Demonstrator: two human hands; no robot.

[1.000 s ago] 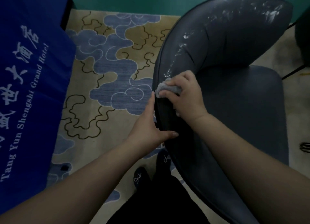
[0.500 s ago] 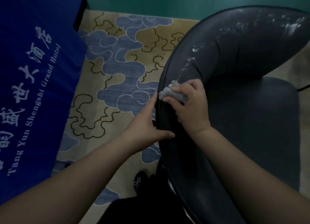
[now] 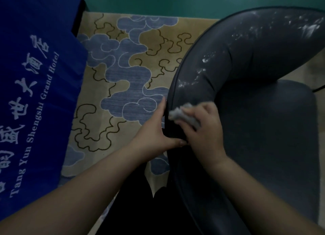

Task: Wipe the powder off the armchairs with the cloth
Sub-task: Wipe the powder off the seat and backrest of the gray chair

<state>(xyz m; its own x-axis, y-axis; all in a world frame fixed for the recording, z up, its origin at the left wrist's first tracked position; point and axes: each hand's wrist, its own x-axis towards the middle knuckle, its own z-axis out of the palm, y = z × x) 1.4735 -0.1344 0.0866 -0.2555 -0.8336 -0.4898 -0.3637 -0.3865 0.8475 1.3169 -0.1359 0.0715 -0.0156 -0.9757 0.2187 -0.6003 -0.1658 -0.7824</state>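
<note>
A crumpled grey cloth [image 3: 182,116] is gripped in the curled fingers of the right hand [image 3: 204,129] and pressed against the rounded left rim of a dark grey armchair [image 3: 263,129], low on the curve where the arm meets the back. The outer edge of that same rim is clasped by the left hand [image 3: 156,132], fingers laid straight up the outside and the thumb hooked across the padding just below the cloth; the two hands are almost touching. White powder [image 3: 198,76] is seen in streaks and flecks on the padding just above the cloth, and more is scattered along the top of the backrest toward the upper right corner. The seat cushion to the right of the hands appears bare and dark. A blue fabric banner [image 3: 35,76] printed with white Chinese characters and the words "Tang Yun Shengshi Grand Hotel" is draped at the left, well apart from the chair. Between banner and chair a carpet [image 3: 123,73] patterned with blue clouds on tan is laid over the floor. A green wall [image 3: 158,1] is seen behind. Dark clothing is visible between the forearms at the bottom.
</note>
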